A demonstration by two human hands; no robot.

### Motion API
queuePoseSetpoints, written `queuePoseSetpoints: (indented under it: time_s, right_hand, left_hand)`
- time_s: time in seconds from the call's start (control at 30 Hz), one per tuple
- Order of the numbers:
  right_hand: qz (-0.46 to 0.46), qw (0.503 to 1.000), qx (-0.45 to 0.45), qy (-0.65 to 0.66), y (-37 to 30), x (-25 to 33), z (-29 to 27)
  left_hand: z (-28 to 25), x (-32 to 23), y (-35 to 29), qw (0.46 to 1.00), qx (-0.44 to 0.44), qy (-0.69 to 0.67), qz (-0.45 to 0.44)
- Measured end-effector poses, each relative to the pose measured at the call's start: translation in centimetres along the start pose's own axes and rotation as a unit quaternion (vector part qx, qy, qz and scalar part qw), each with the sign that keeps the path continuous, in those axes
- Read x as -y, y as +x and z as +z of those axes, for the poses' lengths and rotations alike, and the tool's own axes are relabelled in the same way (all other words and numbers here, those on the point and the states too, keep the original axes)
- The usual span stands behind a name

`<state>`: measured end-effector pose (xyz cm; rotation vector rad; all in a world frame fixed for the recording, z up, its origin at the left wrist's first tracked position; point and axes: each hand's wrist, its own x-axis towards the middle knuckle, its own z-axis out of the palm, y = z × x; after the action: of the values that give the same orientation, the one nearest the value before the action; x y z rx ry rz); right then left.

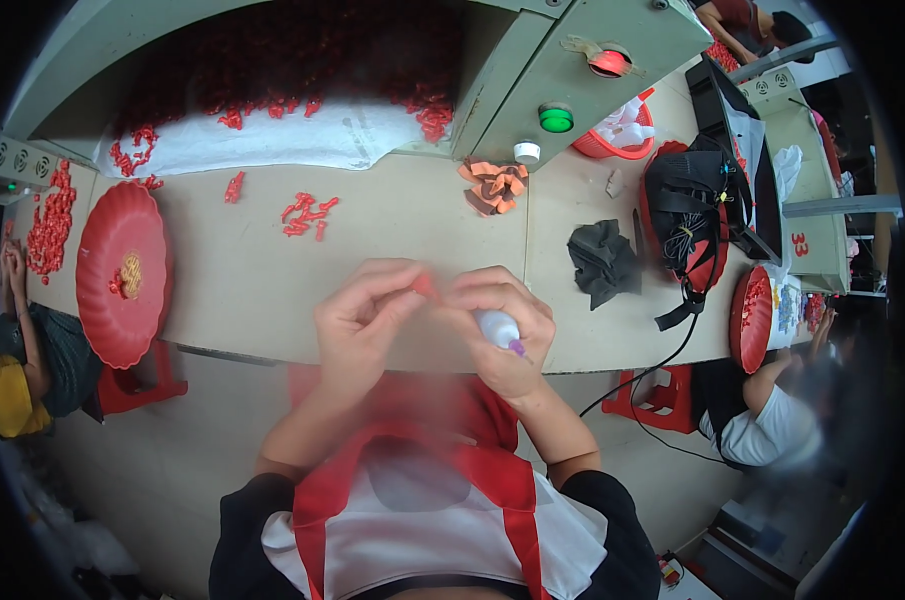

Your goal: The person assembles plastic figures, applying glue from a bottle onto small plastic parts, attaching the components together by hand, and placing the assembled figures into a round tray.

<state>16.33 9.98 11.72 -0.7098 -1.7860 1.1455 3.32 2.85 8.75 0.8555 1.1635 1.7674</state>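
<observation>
**Head view: small red piece held at the bench's near edge**

A small red piece (425, 287) is pinched by the left hand (358, 325) over the bench (273, 290). A white bottle (498, 328) is gripped by the right hand (508, 330), touching it.

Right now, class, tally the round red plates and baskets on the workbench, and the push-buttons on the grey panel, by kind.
Red scalloped plates: 3 (left, under the black strap bundle, right edge)
Red mesh basket: 1
Red push-button: 1
Green push-button: 1
Total: 6
</observation>
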Motion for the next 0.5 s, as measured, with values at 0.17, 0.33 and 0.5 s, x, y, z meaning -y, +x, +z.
queuePoseSetpoints:
  time_s: [0.17, 0.33, 0.5]
  right_hand:
    - [-0.059, 0.997, -0.01, -0.041, 0.0, 0.1, 0.3]
    - [-0.049, 0.998, -0.013, -0.044, 0.3, 0.1, 0.2]
    - [0.053, 0.998, 0.006, -0.021, 0.6, 1.0, 0.0]
  left_hand:
    - [-0.3, 0.5, 0.1, 1.0, 0.004, -0.007, 0.021]
    - [0.0, 0.0, 0.0, 0.999, -0.014, -0.032, -0.027]
    - [0.1, -0.8, 0.4, 0.989, -0.017, -0.075, -0.123]
